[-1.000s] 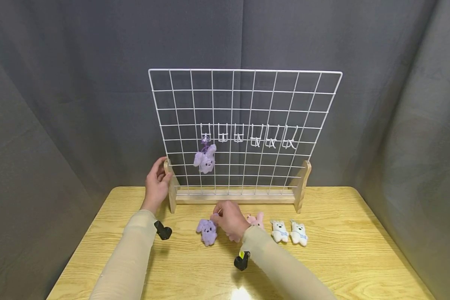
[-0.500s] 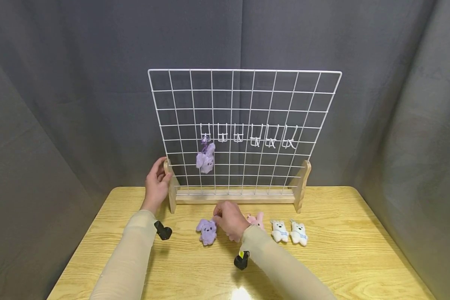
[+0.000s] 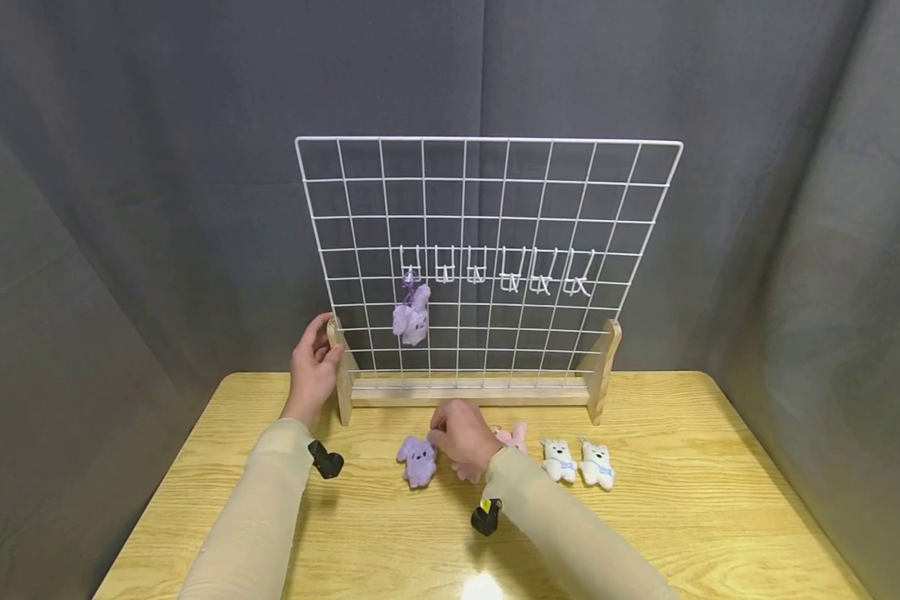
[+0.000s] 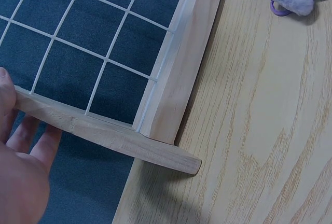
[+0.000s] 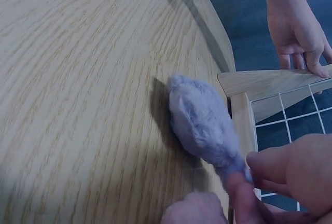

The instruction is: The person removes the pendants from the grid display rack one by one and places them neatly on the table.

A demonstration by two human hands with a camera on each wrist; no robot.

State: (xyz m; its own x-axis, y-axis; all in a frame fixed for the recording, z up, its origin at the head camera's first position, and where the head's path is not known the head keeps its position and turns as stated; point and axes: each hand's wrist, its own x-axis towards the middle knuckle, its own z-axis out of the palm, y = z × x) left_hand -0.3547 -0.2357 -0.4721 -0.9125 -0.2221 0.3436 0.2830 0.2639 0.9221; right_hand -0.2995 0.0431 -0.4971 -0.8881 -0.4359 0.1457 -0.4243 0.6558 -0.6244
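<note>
My left hand [image 3: 313, 367] grips the left wooden upright [image 4: 93, 133] of a white wire grid rack [image 3: 487, 139], fingers behind it and thumb in front. On the table, my right hand [image 3: 462, 435] pinches a purple plush bunny keychain [image 5: 202, 117] near its top, by what looks like an ear. The bunny's face [image 3: 421, 454] is turned toward the head camera. Another purple plush bunny [image 3: 412, 318] hangs by its ring from the leftmost white hook [image 3: 411, 275] on the grid. Partly behind my right hand lie pink plush toys [image 3: 513, 437].
Two white plush bears [image 3: 559, 461] with blue scarves lie on the wooden table [image 3: 720, 500], right of the pink toys. Several more white hooks [image 3: 510, 282] stick out from the grid. A grey curtain [image 3: 195, 167] surrounds the table at the back and sides.
My right hand and the purple bunny in it have shifted very slightly to the right. The hanging bunny has swung slightly on its hook. My left hand stays on the upright.
</note>
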